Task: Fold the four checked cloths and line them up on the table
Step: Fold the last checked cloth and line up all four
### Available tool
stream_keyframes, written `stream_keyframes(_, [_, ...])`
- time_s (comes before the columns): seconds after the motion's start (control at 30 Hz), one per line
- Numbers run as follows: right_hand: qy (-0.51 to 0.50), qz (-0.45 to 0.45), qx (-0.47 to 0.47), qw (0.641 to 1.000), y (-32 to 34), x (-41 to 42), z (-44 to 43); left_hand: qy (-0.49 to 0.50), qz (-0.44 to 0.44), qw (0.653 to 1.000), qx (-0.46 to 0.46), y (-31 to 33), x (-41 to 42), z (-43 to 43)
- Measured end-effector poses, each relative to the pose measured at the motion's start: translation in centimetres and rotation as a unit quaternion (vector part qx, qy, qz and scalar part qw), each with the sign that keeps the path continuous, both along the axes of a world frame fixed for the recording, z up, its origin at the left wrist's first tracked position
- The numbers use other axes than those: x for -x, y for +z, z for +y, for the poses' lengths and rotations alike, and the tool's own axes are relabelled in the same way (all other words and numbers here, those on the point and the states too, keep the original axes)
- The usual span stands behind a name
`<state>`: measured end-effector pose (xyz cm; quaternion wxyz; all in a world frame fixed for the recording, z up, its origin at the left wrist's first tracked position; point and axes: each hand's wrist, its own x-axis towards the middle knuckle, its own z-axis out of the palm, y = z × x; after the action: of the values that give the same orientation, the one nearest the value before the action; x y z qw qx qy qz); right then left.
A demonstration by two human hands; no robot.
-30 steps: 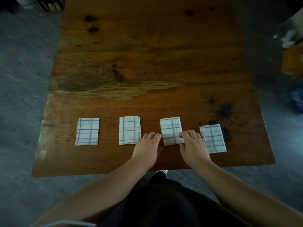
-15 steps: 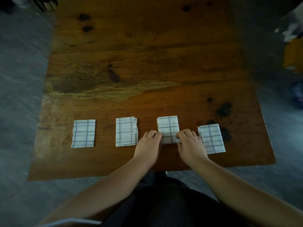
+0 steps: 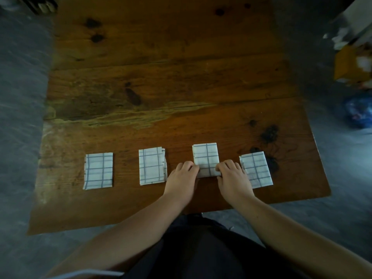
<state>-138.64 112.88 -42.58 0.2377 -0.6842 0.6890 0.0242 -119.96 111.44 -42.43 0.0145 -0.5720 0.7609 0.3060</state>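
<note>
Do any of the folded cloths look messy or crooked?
Yes. The rightmost cloth lies tilted, not square with the others. The second cloth from the left has layers poking out along its right edge. The third cloth, held by left hand and right hand, sits farther back.

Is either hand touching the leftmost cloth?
No, the left hand and the right hand both hold the third cloth from the left, while the leftmost cloth lies apart from them.
</note>
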Motion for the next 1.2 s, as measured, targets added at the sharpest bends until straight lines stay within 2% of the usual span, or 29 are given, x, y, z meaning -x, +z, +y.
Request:
stream_keyframes(0.33, [-0.024,0.001,-0.005,1.000,1.5,0.6,0.0,-0.016,0.001,1.000,0.018,1.1,0.0,-0.3])
stream_keyframes(0.57, [-0.048,-0.015,0.005,0.999,2.9,5.7,0.9,-0.034,0.026,0.999,0.010,2.6,3.1,-0.7])
stream_keyframes(0.77, [-0.005,-0.003,-0.003,1.000,2.6,13.4,0.8,-0.019,0.033,0.999,-0.014,2.9,10.0,0.0])
stream_keyframes(0.9, [0.056,-0.021,-0.019,0.998,1.9,17.7,0.9,0.028,0.011,0.999,-0.029,2.5,15.0,1.2])
stream_keyframes(1.03, [0.107,-0.034,-0.015,0.994,1.2,19.2,1.2,0.058,-0.044,0.996,-0.049,1.8,17.7,2.6])
stream_keyframes(1.2, [0.155,-0.046,-0.020,0.987,0.4,20.3,1.2,0.066,-0.073,0.993,-0.069,1.4,19.0,3.5])
